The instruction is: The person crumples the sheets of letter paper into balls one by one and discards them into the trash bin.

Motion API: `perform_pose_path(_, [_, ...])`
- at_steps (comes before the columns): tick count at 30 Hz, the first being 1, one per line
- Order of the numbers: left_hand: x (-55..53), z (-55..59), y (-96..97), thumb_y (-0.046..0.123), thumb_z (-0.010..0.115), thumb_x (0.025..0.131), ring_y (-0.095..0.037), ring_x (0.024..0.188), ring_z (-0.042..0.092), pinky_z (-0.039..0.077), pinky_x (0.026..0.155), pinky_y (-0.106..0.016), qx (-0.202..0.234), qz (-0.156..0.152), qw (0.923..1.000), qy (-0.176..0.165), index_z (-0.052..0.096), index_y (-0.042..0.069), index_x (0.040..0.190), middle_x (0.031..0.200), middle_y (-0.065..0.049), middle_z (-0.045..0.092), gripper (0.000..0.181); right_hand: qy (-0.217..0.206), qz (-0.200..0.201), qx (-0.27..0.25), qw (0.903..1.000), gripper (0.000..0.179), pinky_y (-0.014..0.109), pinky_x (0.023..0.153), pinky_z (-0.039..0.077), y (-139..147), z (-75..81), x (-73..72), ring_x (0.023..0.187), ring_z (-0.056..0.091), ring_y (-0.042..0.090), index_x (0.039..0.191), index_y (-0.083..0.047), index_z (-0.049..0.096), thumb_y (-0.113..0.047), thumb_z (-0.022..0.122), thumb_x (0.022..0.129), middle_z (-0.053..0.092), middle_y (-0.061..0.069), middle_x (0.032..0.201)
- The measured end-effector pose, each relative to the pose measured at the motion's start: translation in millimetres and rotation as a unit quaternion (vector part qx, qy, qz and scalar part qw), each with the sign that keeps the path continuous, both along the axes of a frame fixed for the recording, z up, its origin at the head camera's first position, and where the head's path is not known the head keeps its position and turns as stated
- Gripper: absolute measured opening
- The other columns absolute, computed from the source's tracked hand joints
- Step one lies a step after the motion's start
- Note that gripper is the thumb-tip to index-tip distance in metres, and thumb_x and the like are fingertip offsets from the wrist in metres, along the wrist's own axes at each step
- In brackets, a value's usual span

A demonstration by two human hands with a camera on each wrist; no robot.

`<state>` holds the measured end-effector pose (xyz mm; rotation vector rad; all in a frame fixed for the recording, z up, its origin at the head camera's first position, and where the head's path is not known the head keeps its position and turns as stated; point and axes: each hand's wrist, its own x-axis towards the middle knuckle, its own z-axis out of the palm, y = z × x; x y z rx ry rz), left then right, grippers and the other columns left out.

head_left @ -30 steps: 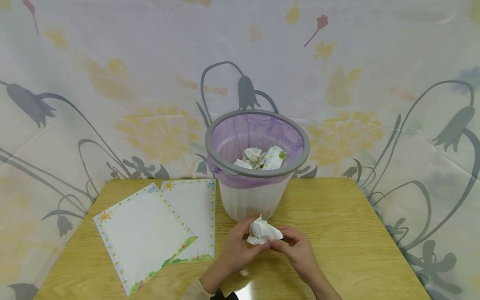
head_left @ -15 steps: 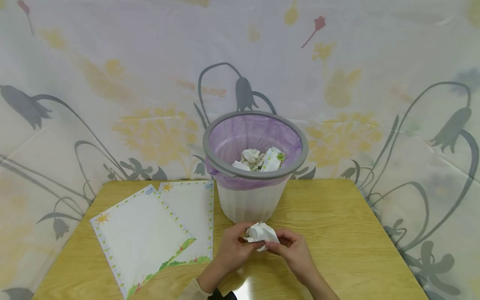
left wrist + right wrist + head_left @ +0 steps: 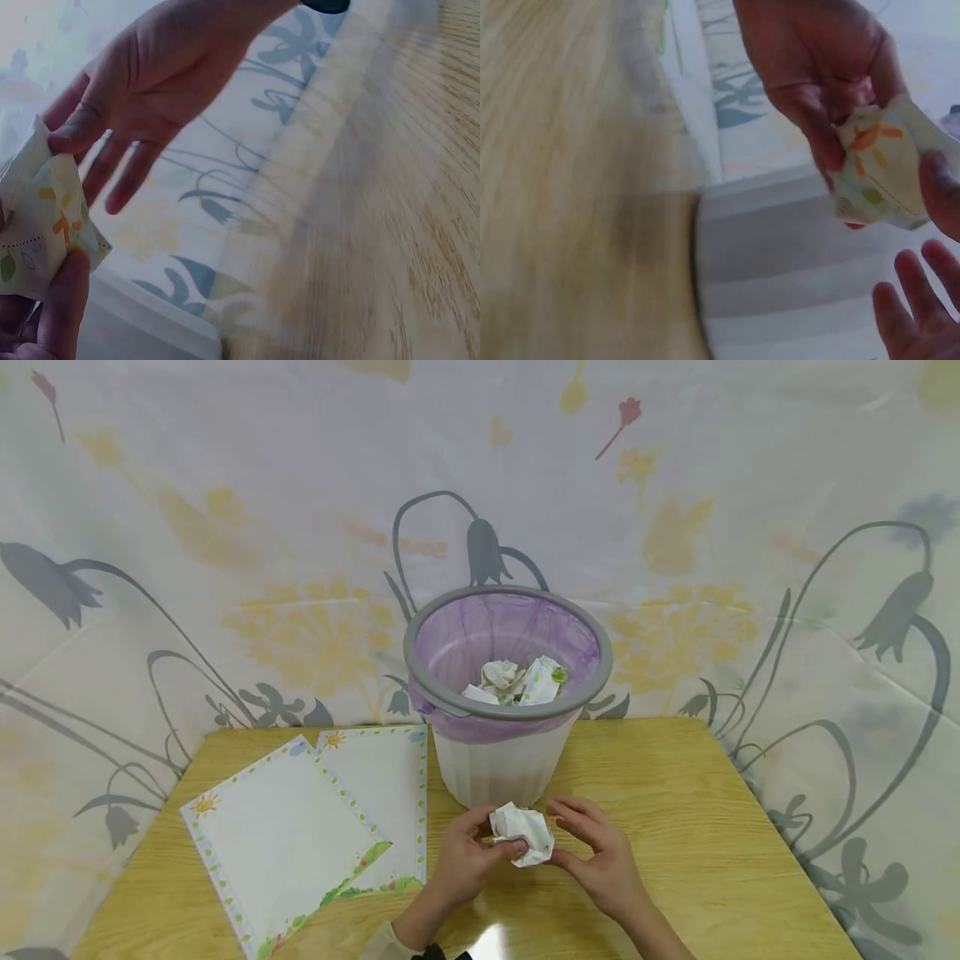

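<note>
A crumpled ball of white paper (image 3: pixel 527 835) is between the two hands, just in front of the bin. My left hand (image 3: pixel 463 860) pinches it, thumb on the near side and fingers behind. On its right side is my right hand (image 3: pixel 602 860), its thumb touching the paper and its other fingers extended apart from it. Orange and green print shows on the paper ball (image 3: pixel 877 169) in the right wrist view. Behind the hands stands a white bin (image 3: pixel 498 768) with a grey rim and purple liner, holding several crumpled papers (image 3: pixel 543 681).
Two flat sheets lie left of the bin on the wooden table (image 3: pixel 660 793): a front sheet (image 3: pixel 285 843) overlaps a back sheet (image 3: pixel 390 802). Both have leafy printed borders. A patterned curtain (image 3: pixel 315 527) hangs behind the table.
My right hand's fingers have spread away from the paper ball, which both hands held before. The ball has turned in my left hand and looks more compact. Bin and sheets stay put.
</note>
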<state>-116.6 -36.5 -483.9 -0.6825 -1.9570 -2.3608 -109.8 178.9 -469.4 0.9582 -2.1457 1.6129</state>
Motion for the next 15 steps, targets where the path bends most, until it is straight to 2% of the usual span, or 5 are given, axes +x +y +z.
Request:
perform_pose_path(3, [-0.1,-2.4,-1.2,-0.005,0.076,0.082,-0.013,0.087,0.067,0.058,0.071,-0.028,-0.002,-0.026,0.9996,-0.010,0.067,-0.012,0.107,0.098,-0.012,0.070,0.028,0.039,0.024,0.058,0.9972,0.075,0.026,0.107,0.040,2.3,7.0,-3.8,0.134,0.047,0.021,0.142,0.000,0.053,0.003,0.083,0.073,0.050,0.021,0.144])
perform_pose_path(6, [-2.8,-7.6,-5.0,-0.005,0.075,0.083,-0.011,0.084,0.067,0.057,0.070,-0.025,-0.004,-0.083,0.9964,-0.014,0.066,-0.016,0.106,0.093,-0.002,0.071,0.027,0.027,0.066,0.109,0.9915,0.087,0.026,0.110,0.035,5.2,12.9,-6.4,0.138,0.042,0.024,0.147,-0.004,0.048,-0.008,0.087,0.069,0.045,0.018,0.150])
perform_pose_path(11, [-8.5,-10.1,-14.5,0.005,0.075,0.088,-0.009,0.084,0.066,0.054,0.071,-0.022,0.000,-0.198,0.9796,-0.035,0.061,-0.020,0.110,0.094,0.006,0.071,0.036,-0.008,0.127,0.160,0.9789,0.086,0.035,0.106,0.043,3.1,17.1,-6.5,0.132,0.050,0.025,0.145,-0.007,0.052,-0.014,0.088,0.067,0.053,0.010,0.145])
perform_pose_path(13, [-10.1,-10.1,-16.9,0.009,0.076,0.089,-0.009,0.084,0.066,0.055,0.071,-0.022,0.006,-0.218,0.9746,-0.051,0.060,-0.021,0.111,0.095,0.005,0.071,0.041,-0.021,0.134,0.160,0.9778,0.078,0.039,0.102,0.048,1.1,17.4,-4.9,0.126,0.055,0.024,0.141,-0.008,0.055,-0.012,0.087,0.071,0.059,0.007,0.139])
perform_pose_path(15, [-11.1,-10.9,-18.9,0.010,0.076,0.089,-0.009,0.084,0.066,0.055,0.070,-0.022,0.014,-0.225,0.9714,-0.076,0.057,-0.023,0.114,0.096,0.003,0.071,0.045,-0.030,0.126,0.154,0.9796,0.075,0.041,0.100,0.049,-1.0,17.5,-3.5,0.124,0.057,0.022,0.140,-0.011,0.056,-0.009,0.087,0.072,0.061,0.004,0.135])
